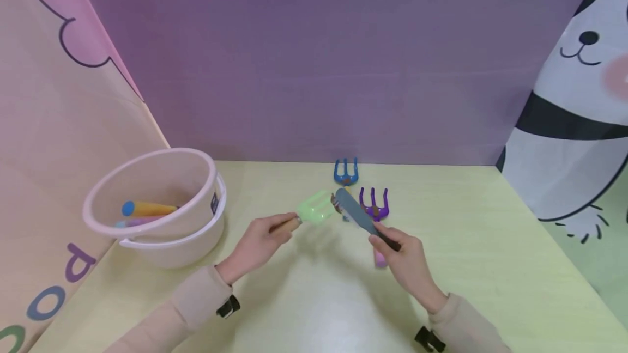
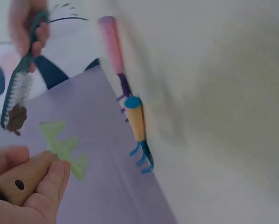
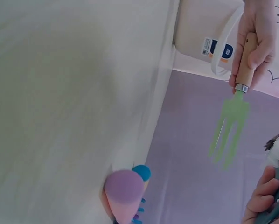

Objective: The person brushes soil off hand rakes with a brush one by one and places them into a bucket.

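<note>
- Fork (image 1: 314,210), pale-green, wooden handle (image 3: 245,69): gripped by left hand (image 1: 261,241), above pale-yellow table (image 1: 490,249).
- Brush (image 1: 360,217), grey-green, white bristles (image 2: 22,88): pinched in right hand (image 1: 406,255) near fork, brown clump (image 2: 17,118) on tip.
- Purple rake (image 1: 375,212), blue rake (image 1: 346,177), both three-pronged: on table.

On the left part of the pale yellow desk (image 1: 510,266) stands a pale pink bucket (image 1: 147,178), an orange handle with a blue end (image 1: 147,208) inside it. A blue three-tined hand rake (image 1: 346,177) lies near the desk's far edge; a purple hand rake (image 1: 380,213) with a pink handle lies around the desk's middle. Behind the desk hangs a purple cloth (image 1: 314,59); left of it, a sheet printed with letters (image 1: 73,178); right of it, a panda print (image 1: 564,151).
</note>
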Demonstrator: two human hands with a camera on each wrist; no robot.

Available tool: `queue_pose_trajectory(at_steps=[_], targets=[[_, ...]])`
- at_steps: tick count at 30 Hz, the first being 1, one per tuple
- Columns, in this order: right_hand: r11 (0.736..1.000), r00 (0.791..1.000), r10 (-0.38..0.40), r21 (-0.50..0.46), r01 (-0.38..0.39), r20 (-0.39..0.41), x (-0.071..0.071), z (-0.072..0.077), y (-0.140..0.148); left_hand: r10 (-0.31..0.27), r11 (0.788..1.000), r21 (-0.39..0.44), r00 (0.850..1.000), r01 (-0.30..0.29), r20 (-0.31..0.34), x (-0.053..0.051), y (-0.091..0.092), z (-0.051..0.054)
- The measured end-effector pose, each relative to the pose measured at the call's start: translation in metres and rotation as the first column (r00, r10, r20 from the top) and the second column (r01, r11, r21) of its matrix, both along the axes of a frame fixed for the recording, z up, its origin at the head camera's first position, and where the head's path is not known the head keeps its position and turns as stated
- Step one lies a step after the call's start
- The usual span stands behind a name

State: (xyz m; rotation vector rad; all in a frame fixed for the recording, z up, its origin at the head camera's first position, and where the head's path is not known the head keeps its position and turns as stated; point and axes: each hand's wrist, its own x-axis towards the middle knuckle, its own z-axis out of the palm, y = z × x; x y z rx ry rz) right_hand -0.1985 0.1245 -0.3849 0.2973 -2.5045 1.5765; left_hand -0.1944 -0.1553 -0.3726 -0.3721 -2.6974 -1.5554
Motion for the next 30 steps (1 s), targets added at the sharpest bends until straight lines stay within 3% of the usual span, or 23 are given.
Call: queue_pose_trajectory(at_steps=[3, 6, 8, 10, 12, 15, 21, 27, 30], targets=[[1.000, 0.998, -0.019, -0.021, 0.018, -0.056, 0.002, 0.002, 0.003, 0.041, 0.973, 0.220, 0.991, -0.068, 0.126, -0.004, -0.004, 0.001], [0.999, 0.995, -0.030, -0.028, 0.027, -0.092, 0.002, 0.002, 0.005, 0.036, 0.923, 0.368, 0.978, -0.111, 0.205, -0.006, -0.008, 0.003], [0.999, 0.995, -0.027, -0.024, 0.025, -0.093, 0.002, 0.002, 0.006, -0.007, 0.875, 0.472, 0.972, -0.109, 0.236, -0.008, -0.009, 0.004], [0.999, 0.997, -0.021, -0.027, 0.019, -0.074, 0.002, 0.002, 0.007, -0.061, 0.811, 0.574, 0.962, -0.108, 0.267, -0.009, -0.009, 0.005], [1.000, 0.998, -0.012, -0.027, 0.011, -0.054, 0.002, 0.001, 0.007, -0.120, 0.732, 0.671, 0.948, -0.116, 0.295, -0.010, -0.010, 0.006], [1.000, 0.999, 0.000, -0.029, -0.002, -0.042, 0.003, 0.001, 0.008, -0.186, 0.623, 0.765, 0.918, -0.165, 0.350, -0.012, -0.011, 0.006], [1.000, 0.999, 0.008, -0.025, -0.008, -0.032, 0.004, 0.001, 0.011, -0.271, 0.457, 0.849, 0.867, -0.266, 0.417, -0.013, -0.015, 0.004], [1.000, 1.000, -0.012, -0.017, 0.012, -0.002, 0.004, 0.000, 0.016, -0.323, 0.228, 0.888, 0.829, -0.400, 0.456, -0.015, -0.018, -0.002], [1.000, 1.000, -0.019, -0.015, 0.019, -0.001, 0.004, -0.001, 0.018, -0.328, 0.158, 0.886, 0.823, -0.436, 0.464, -0.015, -0.019, -0.005]])
